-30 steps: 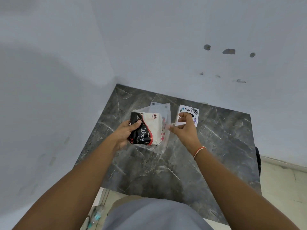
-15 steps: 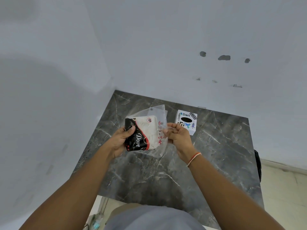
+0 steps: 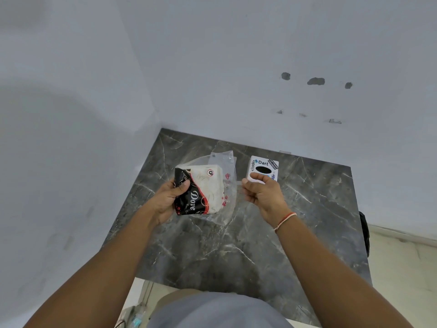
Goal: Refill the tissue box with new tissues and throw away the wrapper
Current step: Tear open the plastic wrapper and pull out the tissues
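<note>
the left hand (image 3: 169,200) grips a tissue pack (image 3: 199,189) above a dark marble table (image 3: 236,252), thumb pressed on the pack's black near corner and fingers wrapped behind it. the pack is black and white with a red curve and the word "dove" on it, held tilted, its black end toward the person. its clear wrapper (image 3: 224,185) hangs loose around the pack's right side and far end, printed with small red marks and crumpled at the lower edge.

the right hand (image 3: 262,192) is beside the wrapper's right edge, fingers curled in loosely, thumb up. it seems to touch or pinch the clear film at its fingertips, but the film is too faint there to tell whether it is really gripped. a thin band (image 3: 285,220) circles the right wrist.

a small white tissue box (image 3: 263,168) stands on the table just beyond the right hand, near the wall (image 3: 236,67). its top reads "dart" and has a dark oval slot. the right thumb covers part of its near edge in this view. the box and the pack are apart, with the wrapper between them.
</note>
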